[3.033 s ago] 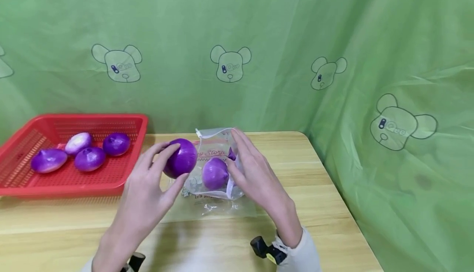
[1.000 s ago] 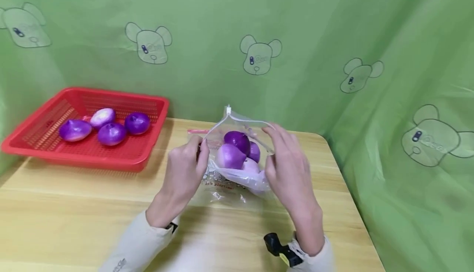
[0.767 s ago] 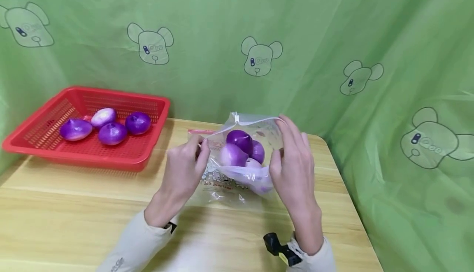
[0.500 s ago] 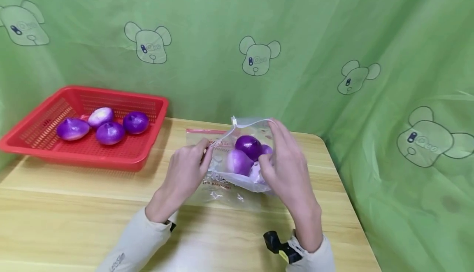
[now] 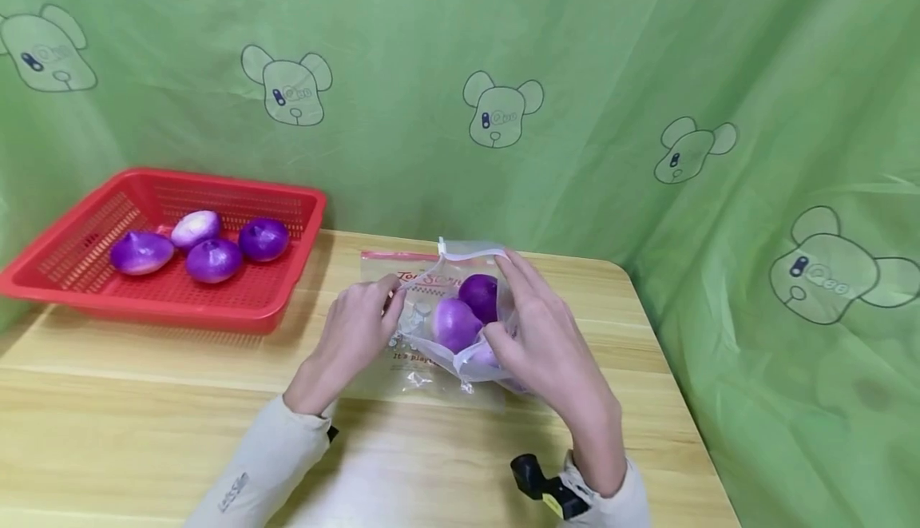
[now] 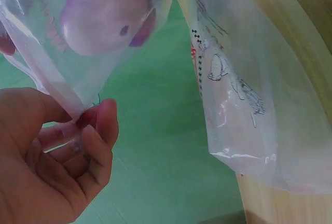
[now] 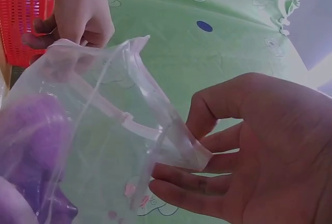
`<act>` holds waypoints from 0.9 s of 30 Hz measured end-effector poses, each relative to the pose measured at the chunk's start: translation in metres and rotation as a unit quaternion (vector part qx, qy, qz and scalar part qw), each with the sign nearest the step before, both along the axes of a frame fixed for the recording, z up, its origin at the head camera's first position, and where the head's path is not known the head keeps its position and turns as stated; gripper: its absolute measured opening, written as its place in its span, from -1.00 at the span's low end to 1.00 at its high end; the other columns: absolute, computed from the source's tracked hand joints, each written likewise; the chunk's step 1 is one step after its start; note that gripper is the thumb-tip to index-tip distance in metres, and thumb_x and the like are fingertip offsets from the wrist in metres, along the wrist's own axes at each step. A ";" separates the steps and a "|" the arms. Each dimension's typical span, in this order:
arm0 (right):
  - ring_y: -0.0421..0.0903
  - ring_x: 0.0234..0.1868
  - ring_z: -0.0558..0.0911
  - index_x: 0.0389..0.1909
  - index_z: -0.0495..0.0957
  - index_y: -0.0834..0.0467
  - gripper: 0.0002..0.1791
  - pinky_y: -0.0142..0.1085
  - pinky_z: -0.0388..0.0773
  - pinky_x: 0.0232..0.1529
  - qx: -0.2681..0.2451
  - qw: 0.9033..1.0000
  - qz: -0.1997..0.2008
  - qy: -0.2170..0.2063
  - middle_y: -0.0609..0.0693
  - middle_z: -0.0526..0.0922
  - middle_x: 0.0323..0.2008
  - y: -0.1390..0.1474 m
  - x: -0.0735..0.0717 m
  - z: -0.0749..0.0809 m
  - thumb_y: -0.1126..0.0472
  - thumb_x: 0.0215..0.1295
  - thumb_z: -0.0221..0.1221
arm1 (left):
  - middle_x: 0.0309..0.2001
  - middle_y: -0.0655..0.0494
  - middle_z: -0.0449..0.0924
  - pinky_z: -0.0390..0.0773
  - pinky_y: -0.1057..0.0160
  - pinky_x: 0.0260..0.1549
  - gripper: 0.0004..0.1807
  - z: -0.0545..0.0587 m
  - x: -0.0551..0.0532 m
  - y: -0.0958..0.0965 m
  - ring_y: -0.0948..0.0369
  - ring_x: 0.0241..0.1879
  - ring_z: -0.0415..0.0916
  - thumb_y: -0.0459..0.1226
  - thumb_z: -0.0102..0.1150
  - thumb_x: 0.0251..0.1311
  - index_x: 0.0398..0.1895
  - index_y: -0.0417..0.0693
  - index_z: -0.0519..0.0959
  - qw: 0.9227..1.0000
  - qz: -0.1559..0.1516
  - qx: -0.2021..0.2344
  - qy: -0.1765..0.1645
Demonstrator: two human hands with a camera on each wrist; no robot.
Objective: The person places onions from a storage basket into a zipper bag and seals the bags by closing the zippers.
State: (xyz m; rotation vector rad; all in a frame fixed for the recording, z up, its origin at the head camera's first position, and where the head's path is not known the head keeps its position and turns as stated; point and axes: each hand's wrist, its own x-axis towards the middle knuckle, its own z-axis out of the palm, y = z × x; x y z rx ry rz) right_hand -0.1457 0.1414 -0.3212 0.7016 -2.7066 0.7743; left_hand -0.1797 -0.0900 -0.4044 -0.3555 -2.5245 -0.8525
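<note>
A clear zip bag (image 5: 420, 344) with a white slider (image 5: 442, 248) is held with its mouth spread between both hands. My left hand (image 5: 359, 324) pinches the left edge of the mouth between thumb and fingers; the left wrist view shows the bag's corner (image 6: 78, 111) in that pinch. At the opposite edge my right hand (image 5: 553, 336) grips the plastic, thumb on one side and fingers on the other. Inside lie several purple onions: a pale one (image 5: 455, 324), a dark one (image 5: 480, 296), and others partly hidden behind the right hand.
A second printed clear bag (image 5: 410, 388) with a pink zip strip lies flat underneath on the wooden table (image 5: 402, 464). At the left stands a red plastic basket (image 5: 305, 248) with several purple onions (image 5: 214, 260) in it. A green curtain (image 5: 402, 152) hangs behind and to the right.
Three seconds ago my left hand held a dark onion beside the bag; now it pinches the bag's edge, and more onions show inside. Lately both hands have lowered the bag's mouth slightly.
</note>
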 end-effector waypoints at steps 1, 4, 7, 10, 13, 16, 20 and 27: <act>0.08 0.48 0.21 0.52 0.11 0.23 -0.11 -0.03 0.32 0.37 0.000 1.000 -0.003 0.000 0.13 0.08 0.54 -0.001 0.000 -0.001 0.34 0.11 0.19 | -0.64 0.15 0.52 0.35 0.34 -0.75 -0.85 -0.001 -0.001 -0.001 0.29 -0.71 0.33 -0.30 0.11 0.38 -0.32 -0.15 0.63 1.000 -0.001 0.004 -0.007; 0.06 0.32 0.43 0.53 0.10 0.22 -0.12 -0.04 0.37 0.33 -0.005 1.000 -0.009 0.003 0.10 0.08 0.54 -0.002 -0.001 -0.003 0.35 0.13 0.18 | -0.52 0.10 0.64 0.43 0.34 -0.70 -0.86 0.000 -0.002 -0.003 0.28 -0.65 0.43 -0.26 0.13 0.38 -0.25 -0.13 0.64 0.999 -0.008 0.018 -0.027; 0.02 0.10 0.54 0.52 0.11 0.23 -0.15 -0.06 0.46 0.22 -0.018 1.000 -0.013 0.015 0.08 0.10 0.54 -0.003 -0.003 -0.005 0.35 0.17 0.17 | -0.45 0.09 0.67 0.48 0.34 -0.66 -0.85 0.002 -0.002 -0.006 0.29 -0.61 0.48 -0.23 0.13 0.40 -0.18 -0.09 0.63 0.998 -0.026 0.029 -0.043; 0.00 -0.03 0.57 0.51 0.13 0.25 -0.18 -0.05 0.52 0.15 -0.032 0.999 -0.017 0.032 0.10 0.16 0.52 -0.003 -0.006 -0.006 0.35 0.19 0.16 | -0.41 0.11 0.67 0.54 0.33 -0.59 -0.84 0.006 -0.002 -0.011 0.30 -0.56 0.53 -0.19 0.12 0.41 -0.15 -0.07 0.63 0.998 -0.045 0.034 -0.040; -0.05 -0.13 0.59 0.50 0.15 0.22 -0.19 -0.10 0.60 -0.02 -0.039 0.998 -0.020 0.041 0.12 0.28 0.44 -0.003 -0.009 -0.007 0.37 0.19 0.16 | -0.37 0.12 0.68 0.58 0.30 -0.48 -0.83 0.011 -0.003 -0.017 0.28 -0.48 0.56 -0.19 0.11 0.42 -0.15 -0.05 0.63 0.998 -0.053 0.035 -0.018; -0.13 -0.23 0.55 0.52 0.12 0.20 -0.17 -0.19 0.59 -0.13 -0.042 0.999 -0.015 0.029 0.10 0.34 0.37 -0.002 -0.011 -0.008 0.41 0.19 0.14 | -0.36 0.13 0.68 0.58 0.26 -0.43 -0.86 0.015 -0.004 -0.027 0.24 -0.41 0.58 -0.23 0.12 0.40 -0.16 -0.06 0.64 0.998 -0.045 0.040 0.011; -0.17 -0.27 0.51 0.54 0.07 0.22 -0.16 -0.20 0.56 -0.03 -0.033 0.999 -0.005 0.005 0.11 0.25 0.45 -0.002 -0.010 -0.009 0.41 0.21 0.12 | -0.36 0.10 0.67 0.56 0.22 -0.46 -0.88 0.017 -0.002 -0.041 0.20 -0.37 0.58 -0.32 0.15 0.35 -0.16 -0.11 0.66 0.998 -0.020 0.050 0.043; -0.14 -0.35 0.46 0.54 0.05 0.22 -0.19 -0.15 0.48 0.12 -0.025 1.000 -0.001 0.003 0.10 0.01 0.56 -0.001 -0.007 -0.009 0.39 0.26 0.10 | -0.21 -0.06 0.66 0.59 0.07 -0.25 -0.85 0.013 -0.008 -0.066 0.02 -0.18 0.58 -0.39 0.16 0.32 -0.11 -0.21 0.62 0.997 0.001 0.049 0.061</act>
